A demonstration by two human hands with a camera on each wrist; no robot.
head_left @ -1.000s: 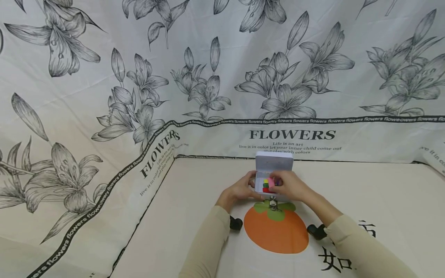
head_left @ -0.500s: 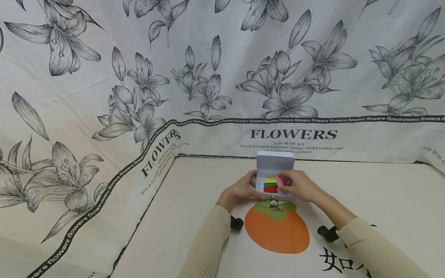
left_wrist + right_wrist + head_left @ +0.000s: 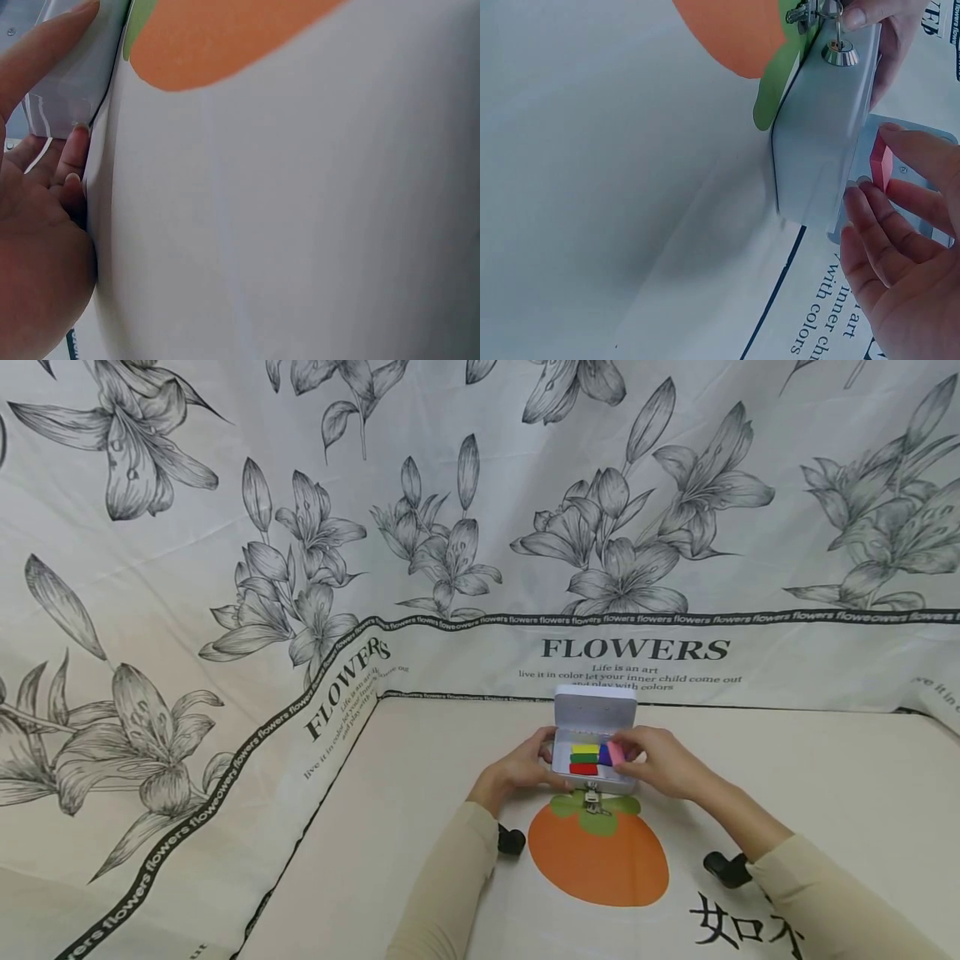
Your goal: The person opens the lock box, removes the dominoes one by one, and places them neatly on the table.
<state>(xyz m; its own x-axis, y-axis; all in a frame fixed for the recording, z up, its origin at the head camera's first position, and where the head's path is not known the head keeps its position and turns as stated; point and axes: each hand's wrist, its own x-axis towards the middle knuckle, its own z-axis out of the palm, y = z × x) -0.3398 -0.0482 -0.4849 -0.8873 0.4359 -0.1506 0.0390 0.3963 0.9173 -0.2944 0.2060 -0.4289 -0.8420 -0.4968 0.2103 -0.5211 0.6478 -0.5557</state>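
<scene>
A small light-grey metal lock box stands on the table with its lid raised. Its left side is held by my left hand, the thumb along the front and the fingers at the side. My right hand pinches a pink block between thumb and fingers at the right end of the box. Inside lie a yellow block, a green block and a red block. A blue-purple block sits beside the pink one, partly hidden. The right wrist view shows the pink block edge-on.
Keys hang from the lock on the box's front. The light tablecloth bears an orange persimmon print and black characters. Behind the table hangs a flower-patterned curtain.
My right hand has moved right across the box with the pink block, uncovering the yellow, green and red blocks, then the blue-purple one. The left hand keeps its hold.
</scene>
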